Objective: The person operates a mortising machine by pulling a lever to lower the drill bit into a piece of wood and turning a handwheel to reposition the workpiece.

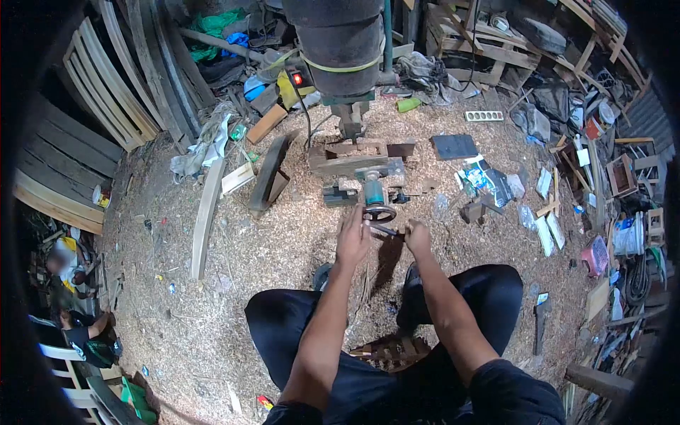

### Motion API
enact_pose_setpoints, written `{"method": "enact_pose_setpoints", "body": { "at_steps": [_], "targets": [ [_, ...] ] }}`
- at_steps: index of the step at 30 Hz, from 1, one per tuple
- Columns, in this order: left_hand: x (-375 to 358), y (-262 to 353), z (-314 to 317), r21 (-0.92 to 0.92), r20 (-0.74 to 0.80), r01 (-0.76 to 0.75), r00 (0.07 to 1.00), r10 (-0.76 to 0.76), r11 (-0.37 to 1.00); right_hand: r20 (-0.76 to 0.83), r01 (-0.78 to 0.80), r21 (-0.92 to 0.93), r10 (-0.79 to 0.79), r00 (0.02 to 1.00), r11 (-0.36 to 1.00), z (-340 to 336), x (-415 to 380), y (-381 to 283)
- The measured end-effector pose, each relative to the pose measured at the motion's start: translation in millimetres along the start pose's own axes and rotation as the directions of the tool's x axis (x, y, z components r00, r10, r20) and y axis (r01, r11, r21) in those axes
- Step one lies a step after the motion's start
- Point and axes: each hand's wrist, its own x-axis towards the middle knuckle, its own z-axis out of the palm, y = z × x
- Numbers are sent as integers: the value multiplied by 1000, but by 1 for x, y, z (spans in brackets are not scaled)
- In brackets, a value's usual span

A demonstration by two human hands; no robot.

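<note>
Near the middle of the head view stands a machine with a dark cylindrical housing (336,42) and a vise holding a wooden piece (347,164). A round handwheel (380,213) sits at the front of its green part (374,190). My left hand (353,237) is at the left side of the handwheel, fingers pointing up; whether it grips the rim is unclear. My right hand (418,237) is closed around the end of a dark lever (386,231) just below the wheel.
Wood shavings cover the floor. A curved board (207,219) and a dark wooden piece (270,173) lie left. A power strip (484,115) and a dark flat panel (455,146) lie right. Another person (88,333) is at the far left.
</note>
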Motion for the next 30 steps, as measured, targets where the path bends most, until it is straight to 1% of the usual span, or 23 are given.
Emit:
{"method": "enact_pose_setpoints", "body": {
  "at_steps": [2,3,5,7,8,10,11,13,14,15,16,17,18,19,20,21,22,24,25,27,29,30],
  "targets": [
    [9,10,-16,-56,-71,48,996,-52,997,-260,101,47,-86,962,994,-33,10,-27],
    [18,13,-16,-102,-243,-24,970,-1,995,-329,139,111,-96,940,984,-50,18,-45],
    [37,42,-41,-169,-399,-72,917,-1,983,-473,246,227,-114,874,942,-91,39,-92],
    [58,85,-79,-230,-546,-157,838,6,961,-493,337,402,-108,863,852,-154,42,-163],
    [72,107,-101,-191,-609,-222,791,61,956,-504,379,482,-104,858,790,-185,42,-198],
    [101,151,-146,-105,-719,-342,675,167,934,-577,513,495,-176,798,701,-235,51,-253],
    [115,173,-167,-83,-745,-396,635,207,915,-612,576,494,-210,762,651,-258,55,-278],
    [141,215,-204,-24,-781,-496,552,294,868,-637,629,539,-217,739,560,-302,61,-329],
    [158,229,-217,20,-788,-521,517,334,854,-649,654,557,-222,727,512,-323,67,-351],
    [173,241,-230,61,-793,-539,485,369,840,-702,694,436,-265,661,573,-340,75,-368],
    [189,252,-241,103,-795,-557,452,405,824,-722,708,415,-267,638,571,-351,88,-384],
    [207,257,-249,131,-785,-574,438,438,809,-742,721,394,-265,615,570,-360,104,-399],
    [221,264,-256,143,-776,-568,445,448,811,-760,731,373,-264,594,572,-367,123,-411],
    [234,270,-260,151,-765,-560,456,455,815,-753,737,392,-269,601,551,-373,147,-422],
    [245,273,-263,158,-753,-550,470,460,820,-724,712,437,-255,641,550,-378,170,-430],
    [255,275,-262,162,-766,-553,452,458,817,-693,686,480,-243,679,547,-384,194,-439],
    [263,277,-260,161,-764,-545,459,454,823,-657,659,521,-239,715,543,-387,219,-448],
    [267,273,-255,162,-751,-521,486,447,838,-701,649,390,-246,669,653,-378,277,-455],
    [268,272,-254,135,-764,-553,471,441,822,-723,639,319,-256,641,699,-381,295,-463],
    [271,273,-252,132,-781,-554,452,430,822,-623,555,330,-266,736,763,-385,323,-471],
    [270,273,-252,128,-788,-552,448,423,824,-448,506,421,-313,837,752,-390,338,-479],
    [270,273,-252,121,-790,-545,453,413,830,-380,475,521,-306,873,709,-396,327,-486]
  ]
}}
